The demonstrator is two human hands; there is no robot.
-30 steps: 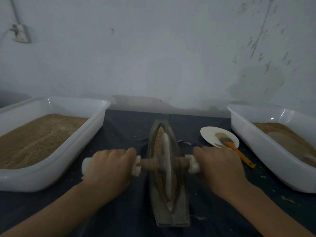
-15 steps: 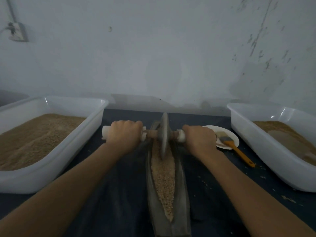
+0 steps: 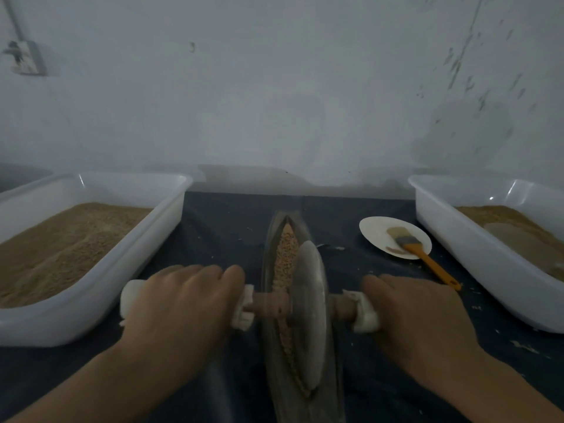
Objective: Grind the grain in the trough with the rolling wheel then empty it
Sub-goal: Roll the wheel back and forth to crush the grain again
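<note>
A narrow boat-shaped trough (image 3: 270, 248) lies lengthwise on the dark cloth in the middle, with tan grain (image 3: 287, 251) along its groove. The grey rolling wheel (image 3: 309, 315) stands on edge in the near half of the trough, on a wooden axle with white-wrapped ends. My left hand (image 3: 180, 303) grips the left handle and my right hand (image 3: 418, 319) grips the right handle, knuckles up. Grain shows beyond the wheel and in a thin line beside it; the wheel hides the rest.
A white tub (image 3: 100, 288) full of brown grain sits at the left. Another white tub (image 3: 476, 257) with ground meal sits at the right. A small white plate (image 3: 378, 232) holding an orange-handled brush (image 3: 427, 261) lies between the trough and the right tub. A pale wall stands behind.
The wheel has rolled back from the far end of the trough to the near half, both hands pulling the handles toward me. Grain at the far end is uncovered again.
</note>
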